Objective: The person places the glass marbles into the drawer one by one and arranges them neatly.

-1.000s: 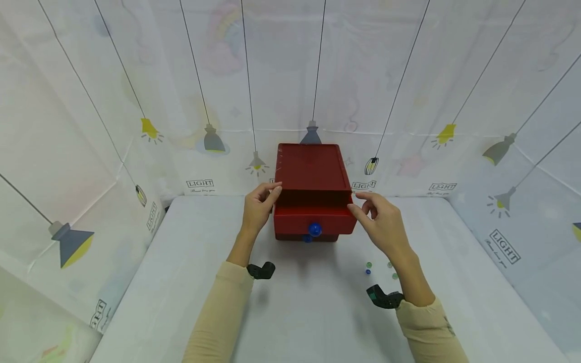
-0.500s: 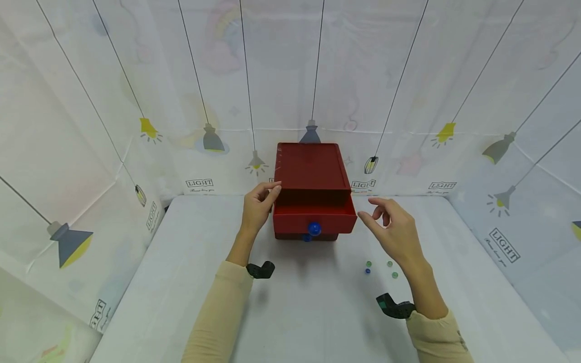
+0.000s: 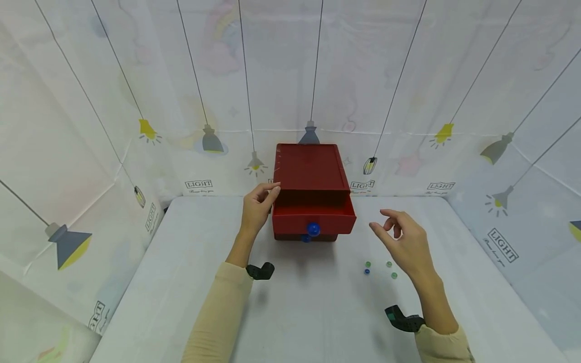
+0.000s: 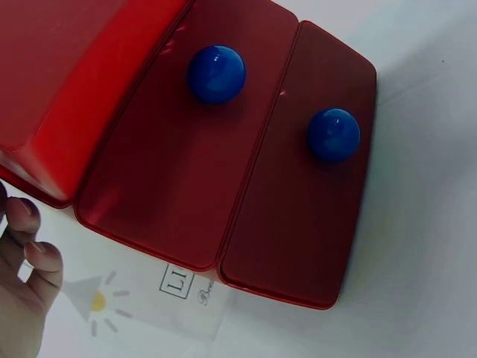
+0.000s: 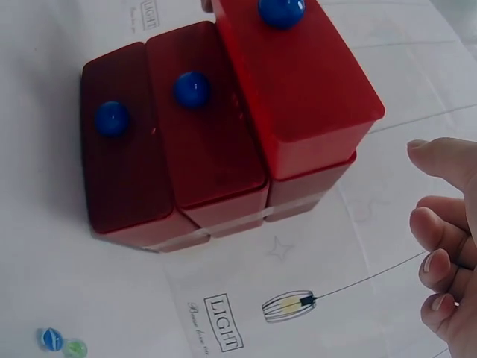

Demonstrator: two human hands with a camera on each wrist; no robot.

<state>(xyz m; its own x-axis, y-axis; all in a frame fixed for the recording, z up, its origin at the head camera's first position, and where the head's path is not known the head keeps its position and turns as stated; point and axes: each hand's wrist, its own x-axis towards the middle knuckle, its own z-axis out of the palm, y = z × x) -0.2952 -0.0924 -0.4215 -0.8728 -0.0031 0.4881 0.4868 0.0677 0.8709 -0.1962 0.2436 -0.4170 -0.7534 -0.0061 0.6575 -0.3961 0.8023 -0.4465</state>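
Observation:
A red cabinet [image 3: 310, 166] of small drawers stands at the back of the table. Its top drawer [image 3: 314, 223], with a blue round knob [image 3: 313, 229], is pulled partway out; the two lower drawers are closed. My left hand [image 3: 256, 209] is at the cabinet's left side, its fingertips right at the upper front edge. My right hand [image 3: 406, 242] hovers to the right of the drawer, apart from it, with loosely bent fingers and nothing between them. Below it lie a blue marble [image 3: 366, 271] and three green marbles [image 3: 394, 275].
A white cloth covers the table [image 3: 190, 282]. Behind the cabinet hangs a curtain [image 3: 399, 75] printed with lamps. Both wrists wear a black camera mount, the right one [image 3: 404, 321] near the front right.
My right hand has moved from the top drawer's right edge outward to the right and toward me. The left hand and the opened drawer stay where they were.

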